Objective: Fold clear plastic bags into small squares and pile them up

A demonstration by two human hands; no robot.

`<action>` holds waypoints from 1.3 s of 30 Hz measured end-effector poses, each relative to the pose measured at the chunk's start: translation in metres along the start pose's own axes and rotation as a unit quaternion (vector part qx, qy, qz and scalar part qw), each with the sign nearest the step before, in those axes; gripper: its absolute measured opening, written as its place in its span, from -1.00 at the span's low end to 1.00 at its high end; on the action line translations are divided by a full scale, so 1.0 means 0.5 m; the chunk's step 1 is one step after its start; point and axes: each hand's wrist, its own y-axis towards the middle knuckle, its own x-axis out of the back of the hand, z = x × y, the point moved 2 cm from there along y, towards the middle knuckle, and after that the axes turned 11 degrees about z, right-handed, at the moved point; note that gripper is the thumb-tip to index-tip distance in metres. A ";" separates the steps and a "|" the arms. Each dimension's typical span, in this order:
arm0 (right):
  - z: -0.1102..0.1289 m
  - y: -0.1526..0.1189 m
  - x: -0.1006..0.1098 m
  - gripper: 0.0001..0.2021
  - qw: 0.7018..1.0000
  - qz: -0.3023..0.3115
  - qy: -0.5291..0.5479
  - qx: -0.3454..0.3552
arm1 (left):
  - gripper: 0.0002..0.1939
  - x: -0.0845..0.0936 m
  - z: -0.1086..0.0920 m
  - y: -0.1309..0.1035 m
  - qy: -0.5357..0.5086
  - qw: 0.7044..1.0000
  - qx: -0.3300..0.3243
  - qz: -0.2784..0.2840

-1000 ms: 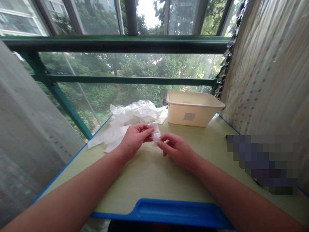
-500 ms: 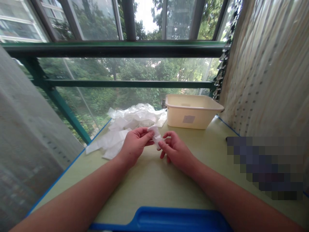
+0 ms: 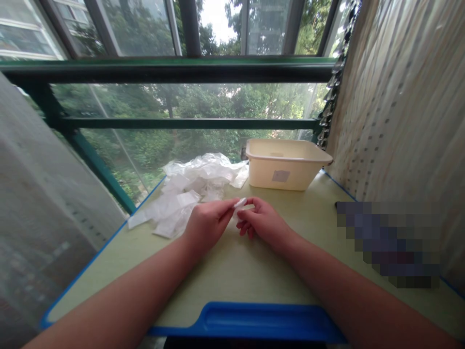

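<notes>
A small white packet (image 3: 240, 203) sat pinched between the fingertips of the left hand (image 3: 209, 224) and the right hand (image 3: 262, 222), low over the pale green table (image 3: 232, 271). It looked thin, flat and slightly crumpled, lying nearly level with one short edge showing. Most of it was hidden by the fingers.

Soft daylight through window (image 3: 189, 102), sky above it blown out; edges bent, pixelated patch right of tub (image 3: 286, 165).
</notes>
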 end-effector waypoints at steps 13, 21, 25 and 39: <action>0.021 -0.012 -0.003 -0.87 0.987 0.009 0.162 -0.009 | -0.68 -0.007 0.001 -0.007 0.146 0.985 -0.051 0.081; 0.019 -0.009 0.000 -0.81 0.990 -0.004 0.144 0.015 | -0.71 -0.012 -0.004 -0.005 0.154 0.981 -0.057 0.102; 0.022 -0.010 0.002 -0.82 0.989 0.003 0.145 0.029 | -0.76 -0.012 -0.008 -0.004 0.091 0.989 -0.030 0.115; 0.030 -0.020 0.004 -0.76 0.983 0.075 0.159 0.046 | -0.82 -0.009 -0.015 0.004 -0.251 0.943 0.118 0.186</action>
